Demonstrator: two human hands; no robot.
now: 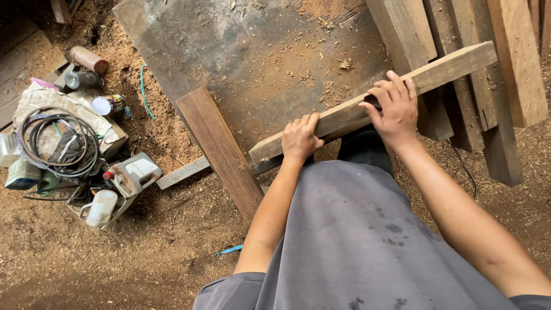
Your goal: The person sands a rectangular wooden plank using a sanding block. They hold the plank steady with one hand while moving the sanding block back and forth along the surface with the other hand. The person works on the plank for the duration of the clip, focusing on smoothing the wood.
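Grey shirt [356,241] — rough plank [367,106] (both hands)

Both bare arms reach forward from the body toward twelve o'clock. The left hand [299,139] lies knuckles up with fingers curled over, wrist straight. The right hand [393,108], further out toward one o'clock, has its fingers spread and bent in a grip.

Soft, even daylight, faint shadows, sharp focus throughout, slight wide-angle stretch at the edges, no glare.
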